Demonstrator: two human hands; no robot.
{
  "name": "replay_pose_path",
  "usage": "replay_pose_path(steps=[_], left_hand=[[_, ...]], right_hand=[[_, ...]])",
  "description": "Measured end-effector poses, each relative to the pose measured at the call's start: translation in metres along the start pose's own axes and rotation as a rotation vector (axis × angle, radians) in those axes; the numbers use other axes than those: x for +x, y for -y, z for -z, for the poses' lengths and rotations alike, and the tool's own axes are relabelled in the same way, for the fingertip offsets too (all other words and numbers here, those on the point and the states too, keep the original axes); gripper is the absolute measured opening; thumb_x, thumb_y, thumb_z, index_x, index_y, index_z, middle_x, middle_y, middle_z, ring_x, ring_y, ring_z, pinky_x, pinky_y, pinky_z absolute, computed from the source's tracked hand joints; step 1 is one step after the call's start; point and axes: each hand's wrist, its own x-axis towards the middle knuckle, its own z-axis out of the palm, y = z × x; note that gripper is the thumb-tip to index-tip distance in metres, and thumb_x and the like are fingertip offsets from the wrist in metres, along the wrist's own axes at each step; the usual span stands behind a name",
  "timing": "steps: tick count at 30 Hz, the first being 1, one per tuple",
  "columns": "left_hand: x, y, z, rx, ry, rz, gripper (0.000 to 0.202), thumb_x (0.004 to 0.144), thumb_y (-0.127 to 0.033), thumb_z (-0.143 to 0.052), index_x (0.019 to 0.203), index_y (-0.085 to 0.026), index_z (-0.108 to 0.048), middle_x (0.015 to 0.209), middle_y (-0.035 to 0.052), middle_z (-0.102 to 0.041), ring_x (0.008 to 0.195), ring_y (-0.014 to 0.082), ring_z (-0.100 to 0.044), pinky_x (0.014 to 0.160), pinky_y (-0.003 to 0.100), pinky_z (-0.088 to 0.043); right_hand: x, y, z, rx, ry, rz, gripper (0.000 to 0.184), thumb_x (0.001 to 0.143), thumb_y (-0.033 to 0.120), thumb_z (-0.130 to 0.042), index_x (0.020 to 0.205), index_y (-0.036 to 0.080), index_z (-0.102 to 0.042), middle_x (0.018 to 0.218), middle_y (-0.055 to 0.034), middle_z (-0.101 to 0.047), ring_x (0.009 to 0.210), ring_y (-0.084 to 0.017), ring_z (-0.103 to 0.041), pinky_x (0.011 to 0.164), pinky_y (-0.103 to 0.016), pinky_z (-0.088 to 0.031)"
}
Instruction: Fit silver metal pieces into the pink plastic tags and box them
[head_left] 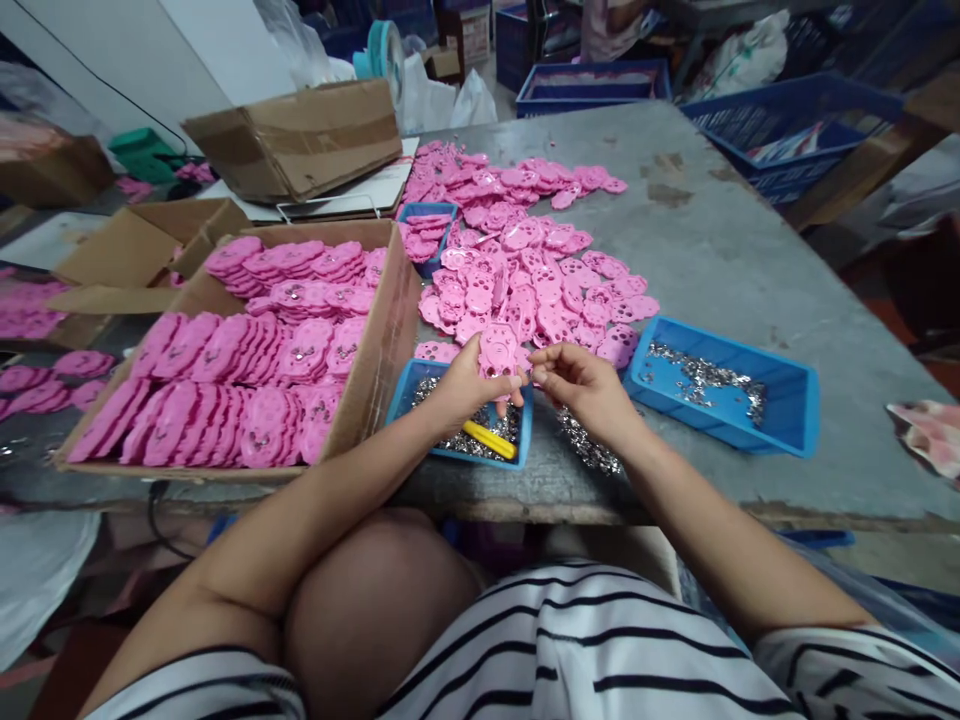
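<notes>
My left hand (469,385) grips a pink plastic piece (499,350) by its lower edge, above a small blue tray (405,385) of little metal parts with a yellow tool (489,440) lying in it. My right hand (581,385) is pinched right beside the piece, its fingertips at the piece's edge; what they hold is too small to make out. A loose heap of metal parts (589,450) lies on the table under my right wrist. A spread of loose pink pieces (525,270) covers the table just beyond both hands.
A cardboard box (375,380) with rows of stacked pink pieces stands at the left. A larger blue tray (780,415) with metal parts sits at the right. A small blue tray (427,212) of pink pieces, more boxes and blue crates (795,125) lie farther back.
</notes>
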Motion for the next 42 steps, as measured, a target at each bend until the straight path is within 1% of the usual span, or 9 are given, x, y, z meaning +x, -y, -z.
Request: replay_pose_path(steps=[7, 14, 16, 21, 28, 32, 35, 39, 42], left_hand=[[0.000, 0.000, 0.000, -0.109, 0.005, 0.065, 0.046, 0.065, -0.029, -0.079, 0.093, -0.018, -0.045, 0.071, -0.0006, -0.065, 0.051, 0.0125, -0.062, 0.037, 0.019, -0.042], [0.000, 0.000, 0.000, -0.115, -0.019, 0.074, 0.046, 0.057, -0.027, -0.082, 0.086, -0.017, -0.048, 0.066, -0.0032, -0.060, 0.048, 0.0100, -0.059, 0.035, 0.017, -0.038], [0.000, -0.001, -0.001, -0.106, -0.047, 0.070, 0.046, 0.056, -0.025, -0.082, 0.086, -0.018, -0.048, 0.066, -0.0038, -0.060, 0.048, 0.0094, -0.058, 0.035, 0.017, -0.037], [-0.001, -0.003, -0.002, -0.066, -0.085, 0.069, 0.050, 0.054, -0.021, -0.082, 0.089, -0.018, -0.046, 0.068, -0.0038, -0.060, 0.048, 0.0096, -0.058, 0.036, 0.017, -0.037], [-0.002, -0.002, -0.001, -0.034, -0.075, 0.048, 0.051, 0.056, -0.022, -0.083, 0.090, -0.018, -0.045, 0.068, -0.0043, -0.059, 0.049, 0.0095, -0.058, 0.036, 0.017, -0.039], [-0.003, -0.003, -0.001, -0.038, -0.011, 0.098, 0.051, 0.058, -0.028, -0.085, 0.090, -0.018, -0.047, 0.069, -0.0019, -0.062, 0.050, 0.0106, -0.060, 0.037, 0.018, -0.041], [-0.003, -0.004, 0.002, -0.073, -0.032, 0.089, 0.045, 0.067, -0.036, -0.080, 0.089, -0.018, -0.046, 0.071, 0.0004, -0.064, 0.051, 0.0110, -0.060, 0.039, 0.019, -0.042], [-0.003, -0.005, 0.005, -0.094, -0.039, 0.093, 0.040, 0.074, -0.040, -0.075, 0.092, -0.018, -0.046, 0.071, 0.0009, -0.065, 0.051, 0.0120, -0.061, 0.039, 0.021, -0.042], [-0.003, -0.005, 0.006, -0.087, -0.030, 0.097, 0.039, 0.074, -0.038, -0.075, 0.091, -0.018, -0.047, 0.072, 0.0013, -0.066, 0.051, 0.0113, -0.061, 0.039, 0.020, -0.042]], right_hand=[[0.001, -0.001, -0.003, -0.498, -0.106, 0.411, 0.012, 0.087, 0.020, -0.056, 0.096, 0.021, -0.064, 0.087, -0.0046, -0.072, 0.076, -0.017, -0.065, 0.068, -0.030, -0.051], [-0.003, -0.003, -0.009, -0.701, -0.110, 0.716, 0.018, 0.094, 0.015, -0.047, 0.096, 0.021, -0.065, 0.082, -0.0061, -0.072, 0.077, -0.019, -0.067, 0.068, -0.030, -0.052], [-0.004, -0.005, -0.011, -0.653, -0.120, 0.696, 0.018, 0.093, 0.014, -0.048, 0.096, 0.021, -0.064, 0.085, -0.0060, -0.073, 0.078, -0.018, -0.067, 0.069, -0.031, -0.052], [-0.006, -0.009, -0.011, -0.452, -0.175, 0.480, 0.010, 0.087, 0.016, -0.057, 0.090, 0.022, -0.064, 0.084, -0.0024, -0.072, 0.072, -0.016, -0.065, 0.065, -0.030, -0.051], [-0.006, -0.008, -0.011, -0.358, -0.095, 0.358, 0.006, 0.084, 0.021, -0.060, 0.079, 0.022, -0.063, 0.078, -0.0022, -0.068, 0.073, -0.017, -0.062, 0.068, -0.031, -0.048], [-0.006, -0.005, -0.001, -0.397, -0.087, 0.250, 0.011, 0.084, 0.021, -0.058, 0.074, 0.021, -0.060, 0.073, -0.0012, -0.065, 0.069, -0.016, -0.058, 0.066, -0.029, -0.045], [-0.009, -0.007, 0.018, -0.457, -0.111, 0.173, 0.012, 0.084, 0.023, -0.057, 0.072, 0.021, -0.058, 0.072, -0.0013, -0.065, 0.067, -0.016, -0.057, 0.064, -0.028, -0.043], [-0.025, -0.020, 0.043, -0.682, -0.068, 0.102, 0.010, 0.082, 0.020, -0.058, 0.072, 0.021, -0.061, 0.072, -0.0028, -0.066, 0.067, -0.017, -0.058, 0.064, -0.028, -0.042], [-0.041, -0.033, 0.050, -0.827, -0.003, 0.080, 0.012, 0.084, 0.021, -0.057, 0.078, 0.020, -0.067, 0.079, -0.0058, -0.069, 0.071, -0.019, -0.061, 0.064, -0.029, -0.043]])
